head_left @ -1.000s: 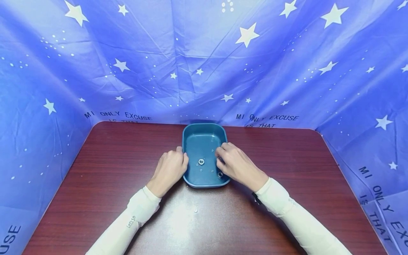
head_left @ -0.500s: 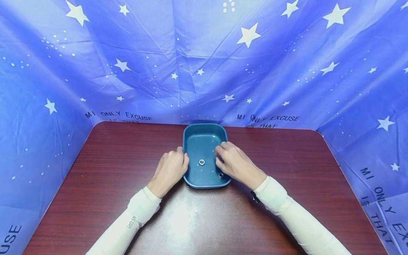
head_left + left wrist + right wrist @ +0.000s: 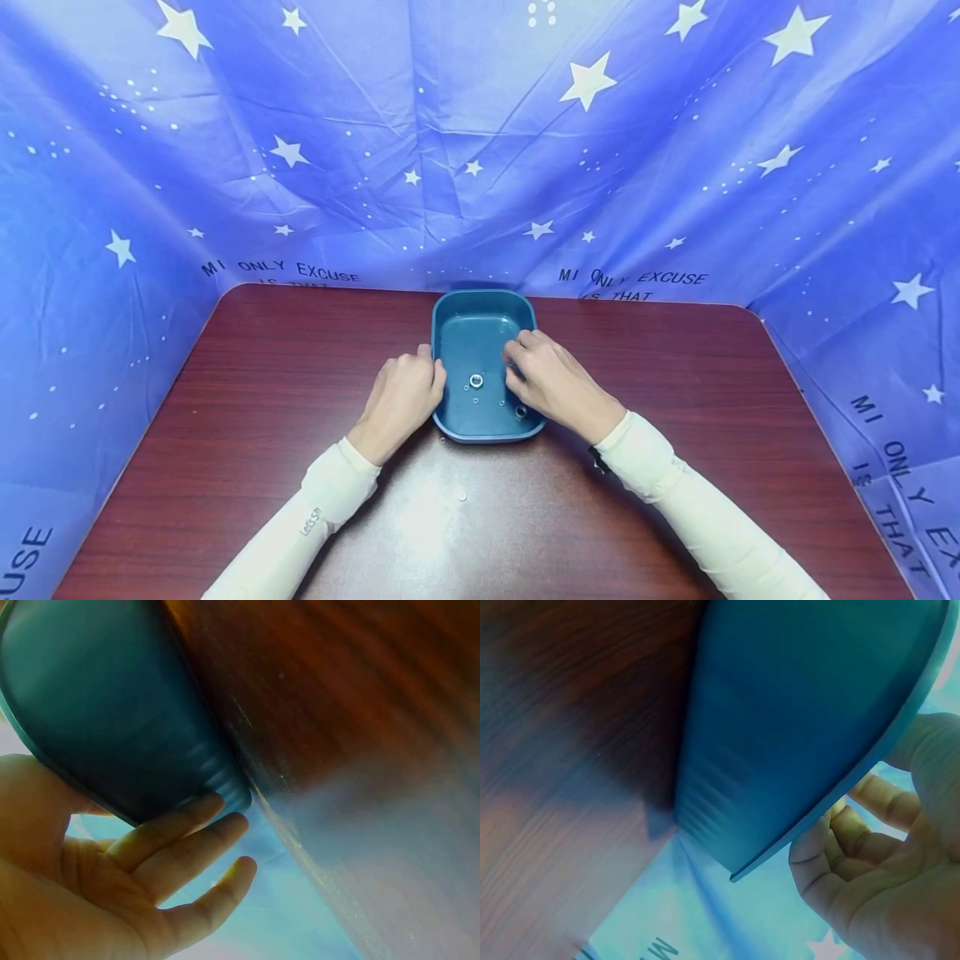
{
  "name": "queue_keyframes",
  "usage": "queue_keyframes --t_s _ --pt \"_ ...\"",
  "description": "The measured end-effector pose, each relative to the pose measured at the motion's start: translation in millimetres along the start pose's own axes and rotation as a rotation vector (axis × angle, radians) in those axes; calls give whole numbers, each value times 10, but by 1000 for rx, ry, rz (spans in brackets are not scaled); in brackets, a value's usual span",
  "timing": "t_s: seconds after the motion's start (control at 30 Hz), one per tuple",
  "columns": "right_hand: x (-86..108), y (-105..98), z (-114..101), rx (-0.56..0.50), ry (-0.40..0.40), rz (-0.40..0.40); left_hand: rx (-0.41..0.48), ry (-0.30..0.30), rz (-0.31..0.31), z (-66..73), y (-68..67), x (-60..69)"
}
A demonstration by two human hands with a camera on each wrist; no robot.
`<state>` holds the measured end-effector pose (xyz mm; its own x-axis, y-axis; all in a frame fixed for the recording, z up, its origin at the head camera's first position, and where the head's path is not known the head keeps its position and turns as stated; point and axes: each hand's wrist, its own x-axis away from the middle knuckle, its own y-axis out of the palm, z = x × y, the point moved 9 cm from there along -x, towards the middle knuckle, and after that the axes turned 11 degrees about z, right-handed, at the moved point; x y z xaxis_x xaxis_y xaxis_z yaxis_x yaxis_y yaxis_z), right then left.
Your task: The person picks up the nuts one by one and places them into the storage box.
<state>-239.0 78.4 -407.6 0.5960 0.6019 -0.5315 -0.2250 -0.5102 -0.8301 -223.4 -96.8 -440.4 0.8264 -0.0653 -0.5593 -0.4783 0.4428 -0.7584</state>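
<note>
A deep teal plastic tray (image 3: pixel 487 437) stands on the table. My left hand (image 3: pixel 403 393) grips its left wall, thumb at the rim and fingers against the outside, as the left wrist view shows. Over the right rim reaches my right hand (image 3: pixel 558 383), its fingers curled inside the tray; their tips are hidden, so I cannot tell whether they pinch anything. On the tray floor lie a larger silver nut-like ring (image 3: pixel 476 381), a darker ring (image 3: pixel 521 412) near the right wall, and several tiny rings such as the small ring (image 3: pixel 476 401).
Just outside the tray's near left corner lies a tiny metal ring (image 3: pixel 442 440) on the brown wooden table (image 3: pixel 300 358). A small pale round piece (image 3: pixel 462 497) sits nearer the front. A blue starry cloth (image 3: pixel 420 192) hangs behind and at both sides.
My right fingers have shifted slightly left and away from me over the tray, covering a tiny ring that showed beside them before. The left hand keeps its hold.
</note>
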Motion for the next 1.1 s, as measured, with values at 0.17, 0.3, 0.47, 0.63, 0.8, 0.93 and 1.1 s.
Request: queue_keyframes --t_s 0.17,0.3,0.47,0.63,0.8,0.93,1.1 --pt "14 -10 11 2 4 3 2 -3 -5 -7 11 1" --pt "24 -27 19 24 0 21 -7 -2 -7 -38 46 3" --pt "29 -59 44 95 8 46 -17 0 -8 -29 40 4" --pt "38 -88 89 141 41 67 -32 -13 -54 25 -23 -20" --pt "61 -89 140 150 71 76 -25 -16 -65 32 -36 -24" --pt "79 -94 189 154 100 94 -15 1 -37 -47 64 5" --pt "101 -93 250 153 147 82 -29 3 -55 -66 92 -4"
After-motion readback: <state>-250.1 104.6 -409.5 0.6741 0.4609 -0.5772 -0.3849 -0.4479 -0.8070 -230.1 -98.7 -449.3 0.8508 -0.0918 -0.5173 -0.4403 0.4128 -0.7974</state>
